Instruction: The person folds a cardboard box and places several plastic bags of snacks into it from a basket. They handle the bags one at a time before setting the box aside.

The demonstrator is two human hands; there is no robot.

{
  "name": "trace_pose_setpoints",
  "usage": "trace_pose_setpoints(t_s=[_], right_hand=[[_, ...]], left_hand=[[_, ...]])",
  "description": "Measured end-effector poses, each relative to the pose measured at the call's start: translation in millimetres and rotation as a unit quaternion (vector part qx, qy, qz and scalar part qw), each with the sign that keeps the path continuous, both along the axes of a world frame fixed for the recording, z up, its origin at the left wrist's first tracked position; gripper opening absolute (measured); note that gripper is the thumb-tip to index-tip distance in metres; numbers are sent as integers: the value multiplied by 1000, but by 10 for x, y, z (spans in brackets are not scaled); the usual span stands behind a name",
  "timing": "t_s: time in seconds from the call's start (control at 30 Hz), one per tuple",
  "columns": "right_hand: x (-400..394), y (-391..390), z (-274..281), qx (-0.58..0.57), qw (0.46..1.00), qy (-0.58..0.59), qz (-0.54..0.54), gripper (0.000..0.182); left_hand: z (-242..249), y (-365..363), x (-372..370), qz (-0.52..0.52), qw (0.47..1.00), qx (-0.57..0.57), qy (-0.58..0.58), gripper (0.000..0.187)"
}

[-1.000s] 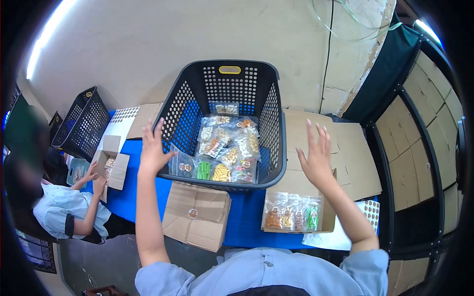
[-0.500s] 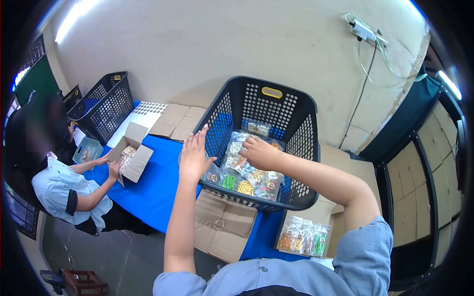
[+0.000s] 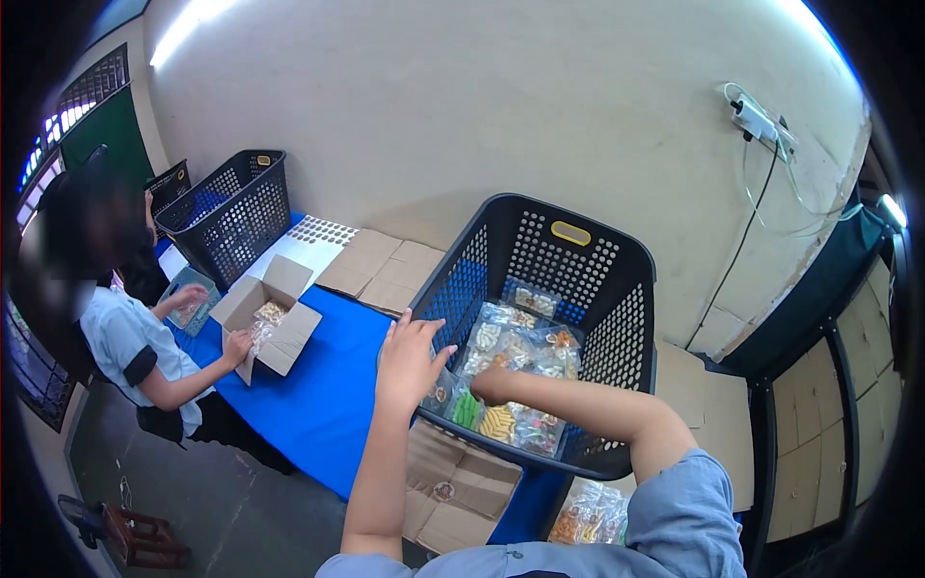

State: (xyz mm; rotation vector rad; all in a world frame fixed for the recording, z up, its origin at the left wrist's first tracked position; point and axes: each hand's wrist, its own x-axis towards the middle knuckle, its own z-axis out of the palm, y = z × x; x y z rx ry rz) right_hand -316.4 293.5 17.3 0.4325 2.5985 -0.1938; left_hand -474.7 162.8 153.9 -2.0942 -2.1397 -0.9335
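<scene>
A large black perforated basket [image 3: 617, 260] with a yellow-rimmed handle stands before me, holding several clear packets of snacks. Inside it, my right hand [image 3: 493, 384] is down among the packets, beside a packet of green pieces [image 3: 466, 410] and one of yellow pieces [image 3: 498, 423]. Its fingertips are hidden, so I cannot tell whether it grips anything. My left hand [image 3: 409, 358] rests at the basket's left rim with its fingers spread and nothing held.
At the left, a co-worker [image 3: 145, 328] handles packets in an open carton [image 3: 296, 332]. Another black basket [image 3: 231, 217] stands behind. Flattened cardboard [image 3: 461, 486] lies below my basket; packets [image 3: 591, 511] sit at lower right.
My view has shifted, so the scene sits lower and further right. My right hand has moved toward the near-left packets in the basket. One of the co-worker's hands has left the carton.
</scene>
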Motion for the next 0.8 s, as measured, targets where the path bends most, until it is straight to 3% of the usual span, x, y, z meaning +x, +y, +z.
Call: trace_pose_setpoints(t_s=[0.07,0.1,0.17,0.5,0.57,0.67,0.8], right_hand=[[-5,2,-189,-6,991,-130,17,45],[32,28,-388,-6,991,-130,20,45],[137,127,-809,-49,977,-206,7,72],[362,-204,-684,-10,987,-143,-78,92],[322,-93,-854,1,984,-173,-49,110],[306,-55,-883,29,975,-219,-25,116],[420,-286,-803,-12,989,-143,28,113]], left_hand=[[-2,7,2,3,1000,2,-6,42],[-1,13,2,2,1000,3,-11,42],[6,15,-4,8,1000,2,-15,42],[-17,3,-4,2,1000,17,-26,38],[-25,-3,-13,4,999,24,-34,37],[-38,13,-25,8,998,32,-57,36],[-29,23,-12,13,999,25,-44,35]])
